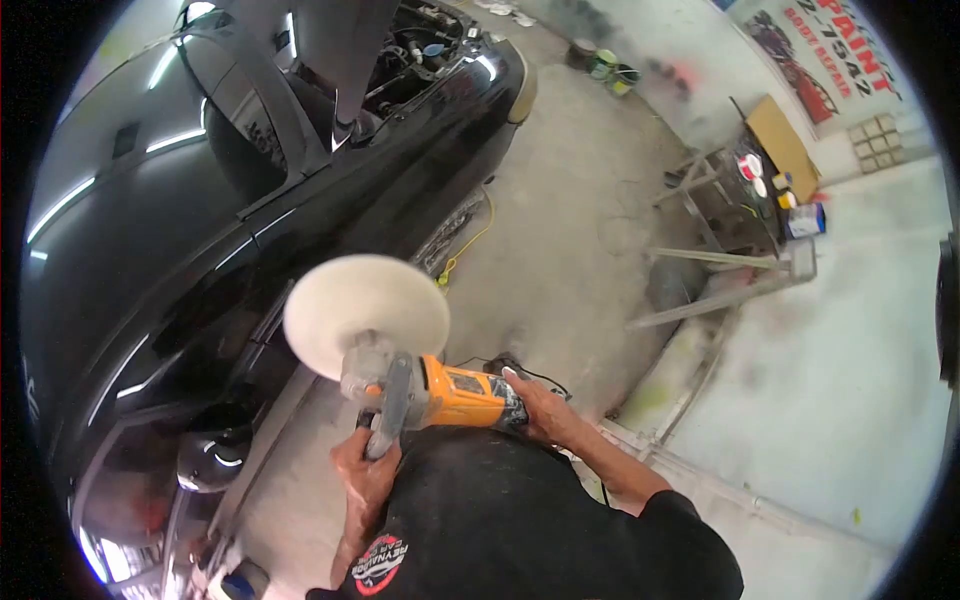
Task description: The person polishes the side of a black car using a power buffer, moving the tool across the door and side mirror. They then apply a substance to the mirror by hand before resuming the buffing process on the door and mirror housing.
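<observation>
An orange polisher is held level in front of my chest. My left hand wraps round its grey front handle. My right hand grips the black rear end of the body, and its thumb lies along the top. The round white polishing pad faces up and forward, beside the black car. Whether the pad touches the car's side cannot be made out from this angle. A dark power cord trails behind the tool, near my right hand.
The car's hood is raised over the engine bay. A side mirror juts out at lower left. A yellow cord lies on the concrete floor. At right stands a metal stand near cans and cardboard, along a paint-marked wall.
</observation>
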Action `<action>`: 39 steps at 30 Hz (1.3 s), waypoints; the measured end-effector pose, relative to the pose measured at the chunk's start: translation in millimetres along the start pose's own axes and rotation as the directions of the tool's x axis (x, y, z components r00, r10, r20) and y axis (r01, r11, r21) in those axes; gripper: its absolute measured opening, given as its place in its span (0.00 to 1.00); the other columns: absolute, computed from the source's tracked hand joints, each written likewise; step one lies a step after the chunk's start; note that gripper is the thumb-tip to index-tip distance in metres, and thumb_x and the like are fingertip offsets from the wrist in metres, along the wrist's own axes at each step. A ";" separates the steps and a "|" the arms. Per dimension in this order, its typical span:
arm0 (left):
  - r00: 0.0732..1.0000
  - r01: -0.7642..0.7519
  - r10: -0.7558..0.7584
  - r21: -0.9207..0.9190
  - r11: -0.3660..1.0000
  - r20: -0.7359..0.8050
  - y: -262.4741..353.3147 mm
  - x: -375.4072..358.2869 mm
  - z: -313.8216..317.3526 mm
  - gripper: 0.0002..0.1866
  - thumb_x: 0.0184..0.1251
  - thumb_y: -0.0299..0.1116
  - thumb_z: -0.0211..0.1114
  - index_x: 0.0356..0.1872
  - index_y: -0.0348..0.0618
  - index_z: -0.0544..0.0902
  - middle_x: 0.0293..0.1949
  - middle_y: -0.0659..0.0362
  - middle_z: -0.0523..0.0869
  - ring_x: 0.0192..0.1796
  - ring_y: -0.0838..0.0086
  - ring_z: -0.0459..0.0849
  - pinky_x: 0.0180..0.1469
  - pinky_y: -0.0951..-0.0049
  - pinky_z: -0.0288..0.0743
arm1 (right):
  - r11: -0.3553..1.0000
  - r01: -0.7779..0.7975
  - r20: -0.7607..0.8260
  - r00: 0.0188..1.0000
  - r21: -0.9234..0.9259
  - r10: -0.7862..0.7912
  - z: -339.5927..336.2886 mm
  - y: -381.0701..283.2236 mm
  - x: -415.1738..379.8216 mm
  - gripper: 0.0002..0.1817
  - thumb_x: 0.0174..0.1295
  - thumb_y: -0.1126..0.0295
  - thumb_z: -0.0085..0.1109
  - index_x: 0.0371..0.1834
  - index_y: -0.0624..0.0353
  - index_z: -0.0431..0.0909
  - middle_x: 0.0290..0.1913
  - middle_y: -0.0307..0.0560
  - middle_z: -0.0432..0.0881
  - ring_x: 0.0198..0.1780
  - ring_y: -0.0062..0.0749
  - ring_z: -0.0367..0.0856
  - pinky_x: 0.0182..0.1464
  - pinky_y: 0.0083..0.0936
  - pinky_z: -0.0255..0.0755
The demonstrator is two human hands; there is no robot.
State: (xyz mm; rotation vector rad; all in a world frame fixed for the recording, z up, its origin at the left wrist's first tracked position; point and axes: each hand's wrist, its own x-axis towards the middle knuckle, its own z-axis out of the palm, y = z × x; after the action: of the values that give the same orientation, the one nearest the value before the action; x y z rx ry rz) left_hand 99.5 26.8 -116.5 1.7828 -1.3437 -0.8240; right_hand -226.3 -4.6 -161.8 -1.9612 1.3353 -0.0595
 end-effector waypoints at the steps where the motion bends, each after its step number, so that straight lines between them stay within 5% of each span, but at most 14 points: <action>1: 1.000 0.002 -0.002 0.033 0.999 -0.004 -3.4 2.9 6.4 0.09 0.53 0.27 0.74 0.26 0.35 0.82 0.18 0.53 0.81 0.20 0.75 0.79 0.26 0.67 0.74 | 1.000 -0.024 -0.050 0.998 0.001 0.024 14.7 16.5 -1.1 0.54 0.48 0.77 0.73 0.80 0.59 0.51 0.61 0.62 0.77 0.62 0.58 0.76 0.63 0.43 0.74; 4: 0.967 0.184 -0.175 -0.031 0.983 0.182 -11.1 -0.9 17.1 0.15 0.56 0.32 0.72 0.44 0.39 0.87 0.35 0.49 0.90 0.35 0.65 0.90 0.39 0.65 0.81 | 0.987 0.021 -0.018 1.000 0.161 -0.018 75.6 62.5 2.9 0.56 0.47 0.78 0.76 0.80 0.58 0.52 0.65 0.59 0.76 0.67 0.54 0.74 0.68 0.38 0.71; 7: 0.969 0.226 -0.222 -0.026 0.974 0.105 -38.8 -21.2 14.1 0.14 0.52 0.32 0.73 0.39 0.38 0.86 0.25 0.46 0.84 0.25 0.71 0.83 0.31 0.65 0.77 | 0.882 -0.213 0.100 0.977 0.420 0.188 90.8 23.7 11.6 0.53 0.50 0.72 0.79 0.79 0.60 0.55 0.69 0.59 0.73 0.69 0.49 0.73 0.71 0.36 0.68; 11: 0.935 0.351 -0.341 -0.124 0.928 0.096 -8.5 4.5 52.9 0.11 0.49 0.29 0.73 0.34 0.37 0.84 0.25 0.47 0.83 0.24 0.72 0.80 0.30 0.64 0.75 | 0.969 -0.155 0.194 0.974 0.192 0.117 71.5 87.0 40.7 0.54 0.48 0.72 0.79 0.79 0.61 0.54 0.70 0.61 0.72 0.69 0.53 0.72 0.72 0.40 0.64; 14: 0.900 0.427 -0.416 -0.071 0.902 0.133 -10.7 0.7 63.4 0.15 0.48 0.31 0.72 0.40 0.44 0.88 0.28 0.47 0.85 0.30 0.53 0.86 0.35 0.61 0.78 | 0.997 0.073 0.177 0.982 -0.004 -0.071 65.9 127.3 55.5 0.55 0.47 0.72 0.78 0.80 0.62 0.54 0.69 0.62 0.73 0.69 0.56 0.71 0.73 0.44 0.61; 16: 0.914 0.403 -0.402 -0.001 0.915 0.061 -17.3 -0.4 74.7 0.13 0.48 0.31 0.72 0.38 0.43 0.87 0.28 0.47 0.85 0.31 0.52 0.86 0.35 0.60 0.78 | 0.991 0.060 0.141 0.987 0.116 -0.076 58.4 160.8 61.1 0.55 0.47 0.70 0.78 0.79 0.61 0.56 0.71 0.63 0.71 0.71 0.58 0.69 0.74 0.46 0.59; 20: 0.912 0.411 -0.410 0.050 0.910 -0.027 -29.0 5.3 91.4 0.11 0.48 0.32 0.71 0.34 0.43 0.85 0.27 0.48 0.84 0.33 0.50 0.85 0.36 0.57 0.78 | 0.998 -0.021 0.102 0.994 -0.060 0.027 47.9 282.8 53.0 0.44 0.51 0.70 0.73 0.75 0.63 0.65 0.71 0.64 0.71 0.71 0.60 0.69 0.72 0.47 0.61; 26: 0.859 0.513 -0.507 0.105 0.852 -0.074 -25.3 12.5 124.7 0.13 0.49 0.38 0.71 0.36 0.45 0.86 0.28 0.47 0.85 0.36 0.49 0.86 0.40 0.53 0.79 | 0.777 -0.577 -0.001 0.803 -0.252 0.596 3.2 460.1 -68.0 0.40 0.58 0.68 0.72 0.74 0.63 0.66 0.71 0.65 0.71 0.70 0.60 0.70 0.72 0.47 0.64; 32: 0.744 0.662 -0.668 0.120 0.740 0.014 -82.9 23.3 176.6 0.27 0.54 0.49 0.75 0.47 0.36 0.87 0.43 0.44 0.89 0.46 0.55 0.89 0.49 0.57 0.81 | 0.678 -0.681 -0.066 0.717 -0.276 0.694 -37.8 459.3 -97.9 0.40 0.58 0.62 0.74 0.72 0.66 0.69 0.67 0.68 0.75 0.68 0.59 0.74 0.70 0.45 0.67; 33: 0.763 0.646 -0.644 -0.098 0.757 0.049 -69.1 31.4 176.7 0.22 0.60 0.43 0.74 0.45 0.33 0.87 0.41 0.48 0.90 0.45 0.63 0.88 0.49 0.60 0.80 | 0.729 -0.673 -0.063 0.739 -0.126 0.671 -44.5 467.8 -95.1 0.38 0.58 0.63 0.73 0.71 0.65 0.70 0.68 0.65 0.76 0.68 0.57 0.75 0.70 0.43 0.68; 34: 0.730 0.682 -0.676 -0.050 0.729 0.103 -49.9 41.7 177.5 0.16 0.64 0.36 0.71 0.45 0.31 0.86 0.40 0.51 0.89 0.45 0.68 0.86 0.50 0.63 0.80 | 0.864 -0.497 -0.162 0.862 -0.082 0.481 -48.3 493.6 -90.2 0.36 0.60 0.65 0.72 0.71 0.65 0.70 0.67 0.64 0.77 0.68 0.56 0.75 0.70 0.42 0.68; 35: 0.861 0.505 -0.508 -0.070 0.861 -0.038 -88.1 21.6 201.6 0.15 0.65 0.30 0.69 0.48 0.29 0.85 0.43 0.51 0.89 0.46 0.69 0.85 0.51 0.64 0.79 | 0.821 -0.555 -0.241 0.786 0.133 0.570 -63.0 490.4 -72.2 0.35 0.60 0.63 0.71 0.69 0.66 0.71 0.67 0.63 0.77 0.68 0.56 0.74 0.69 0.42 0.67; 36: 0.803 0.595 -0.596 -0.071 0.801 0.010 -50.2 47.5 210.5 0.19 0.64 0.29 0.68 0.54 0.30 0.83 0.47 0.51 0.89 0.48 0.69 0.85 0.54 0.65 0.78 | 0.819 -0.570 -0.328 0.787 -0.064 0.523 -104.4 447.4 -42.6 0.34 0.61 0.61 0.70 0.68 0.66 0.72 0.66 0.63 0.77 0.69 0.58 0.73 0.70 0.43 0.66; 39: 0.722 0.682 -0.677 -0.021 0.731 -0.141 -41.7 54.5 262.0 0.21 0.61 0.29 0.70 0.54 0.29 0.82 0.47 0.52 0.88 0.49 0.67 0.84 0.58 0.67 0.75 | 0.813 -0.578 -0.501 0.724 -0.067 0.473 -173.7 510.7 -6.9 0.33 0.62 0.60 0.67 0.70 0.63 0.72 0.65 0.66 0.76 0.68 0.63 0.70 0.70 0.47 0.65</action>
State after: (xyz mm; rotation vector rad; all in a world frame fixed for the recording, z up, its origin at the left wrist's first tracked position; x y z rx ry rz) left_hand -86.0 -65.9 -290.7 2.3532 -0.5735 -1.0265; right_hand -702.7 -183.9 -340.2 -1.7103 2.2806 -0.1141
